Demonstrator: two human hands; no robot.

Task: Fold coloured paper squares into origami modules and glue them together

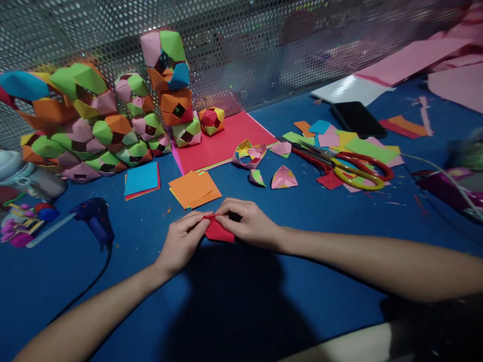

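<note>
The left hand (184,240) and right hand (247,221) pinch the top edge of the red paper (221,233) between fingers and thumbs, probably to keep a fold aligned. Just beyond the fingertips lie orange sheets (194,188), apparently for easy reach; farther right, scissors (336,162) rest across paper scraps (369,149).

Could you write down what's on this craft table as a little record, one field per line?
Surface: blue table
Left hand: pinching a folded red paper piece
Right hand: pinching the same piece
Beyond the hands: orange paper sheets, a blue-topped paper stack
Left side: glue gun with a cord
Right side: scissors on paper scraps, black phone
Back: multicoloured paper balls, piled before a perforated screen
</note>
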